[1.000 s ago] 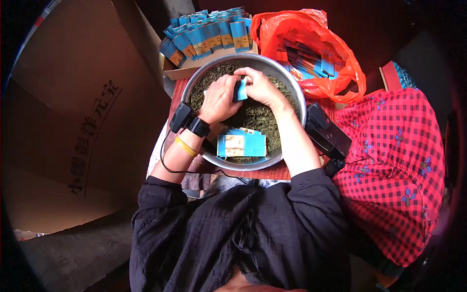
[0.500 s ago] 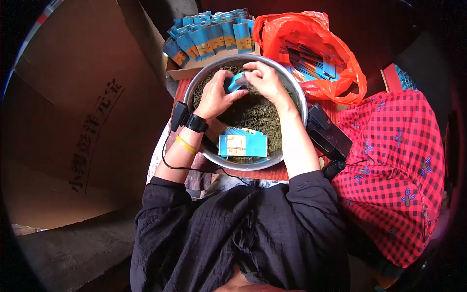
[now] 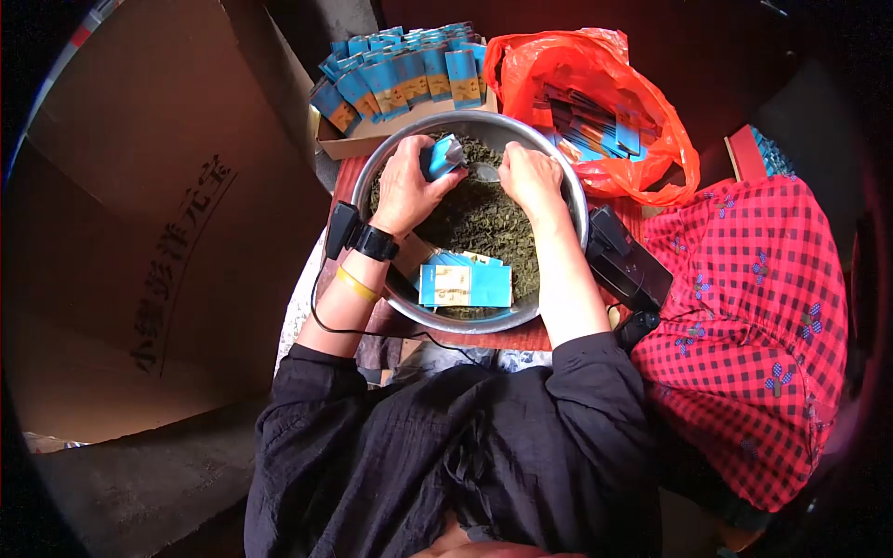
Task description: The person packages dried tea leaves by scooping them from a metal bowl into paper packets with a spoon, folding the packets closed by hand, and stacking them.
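Note:
My left hand (image 3: 406,189) is closed round a small blue paper packet (image 3: 445,158), its silvery open mouth tipped up and to the right. Across from it, my right hand (image 3: 533,177) is closed on a spoon (image 3: 482,173), whose bowl points left, close to the packet and over dark green dried leaves (image 3: 484,219). Those leaves fill a round metal basin (image 3: 379,296) below both hands. A small pile of flat blue-and-tan packets (image 3: 484,282) lies on the leaves at the basin's near side.
A cardboard box (image 3: 349,142) of upright blue packets stands behind the basin. Right of it, a red plastic bag (image 3: 665,172) holds more packets. Beside my right forearm is a black device (image 3: 633,265), with red checked cloth (image 3: 753,325) farther right. A large carton (image 3: 121,232) stands left.
My right hand has moved away from the packet, right and slightly down, and the spoon now shows above the leaves. The left hand keeps the packet, its mouth now more visible.

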The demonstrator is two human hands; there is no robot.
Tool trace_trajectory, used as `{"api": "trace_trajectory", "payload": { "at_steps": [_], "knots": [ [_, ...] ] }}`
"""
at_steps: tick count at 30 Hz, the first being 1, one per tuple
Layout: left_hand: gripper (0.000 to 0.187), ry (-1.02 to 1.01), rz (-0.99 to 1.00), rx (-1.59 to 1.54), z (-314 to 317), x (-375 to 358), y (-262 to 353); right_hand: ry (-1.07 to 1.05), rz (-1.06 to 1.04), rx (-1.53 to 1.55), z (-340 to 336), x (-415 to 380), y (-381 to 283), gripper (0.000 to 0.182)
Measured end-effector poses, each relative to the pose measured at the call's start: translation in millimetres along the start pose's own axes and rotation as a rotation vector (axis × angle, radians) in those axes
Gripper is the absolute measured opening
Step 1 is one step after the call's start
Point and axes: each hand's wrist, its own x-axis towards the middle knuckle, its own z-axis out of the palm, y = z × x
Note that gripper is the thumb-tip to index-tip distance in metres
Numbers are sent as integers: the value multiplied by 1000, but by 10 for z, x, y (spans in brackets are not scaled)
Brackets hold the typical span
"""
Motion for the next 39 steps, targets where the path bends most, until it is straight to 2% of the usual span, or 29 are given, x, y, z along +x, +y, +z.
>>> {"api": "trace_trajectory", "payload": {
  "at_steps": [4,6,7,13,15,17,21,23,25,27,28,31,32,33,35,37,39],
  "knots": [
    [55,-16,-22,33,-13,-22,15,-93,-18,35,-19,-39,20,11],
    [55,-17,-28,41,-16,-9,23,-102,-150,-149,69,-53,24,15],
    [54,-19,-35,47,-23,-18,29,-104,-148,-145,102,-56,39,15],
    [52,-7,-32,57,-24,-17,14,-82,38,88,10,-8,5,19],
    [52,-12,-35,60,-35,-17,15,-217,-59,-12,-54,-29,-22,20],
    [52,-17,-43,57,-23,-32,26,-228,-122,-45,9,-64,6,23],
    [54,-6,-60,46,-10,-16,5,-135,-78,56,-19,-3,3,24],
    [55,6,-42,42,-10,-13,-10,-2,2,229,-77,-14,-6,15],
    [55,-3,-51,44,-14,-11,1,18,6,253,-26,36,-5,14],
    [55,4,-44,47,-16,8,9,111,-88,553,-7,71,-56,16],
    [55,-6,-44,60,-19,-1,7,89,-74,603,14,62,-83,17],
    [55,-25,-53,64,-21,-2,4,98,-69,511,69,68,-107,16],
    [55,-33,-65,65,-20,-1,5,186,-78,419,84,106,-94,16],
    [55,-30,-69,59,-15,0,4,183,-80,413,93,144,-73,16],
    [55,-36,-60,60,-22,-1,-6,434,-84,421,121,185,-51,17],
    [55,-25,-55,58,-21,-5,-5,384,-111,429,190,158,-71,18],
    [54,-20,-42,54,-13,-5,-14,189,-122,587,288,160,-143,20]
  ]
}}
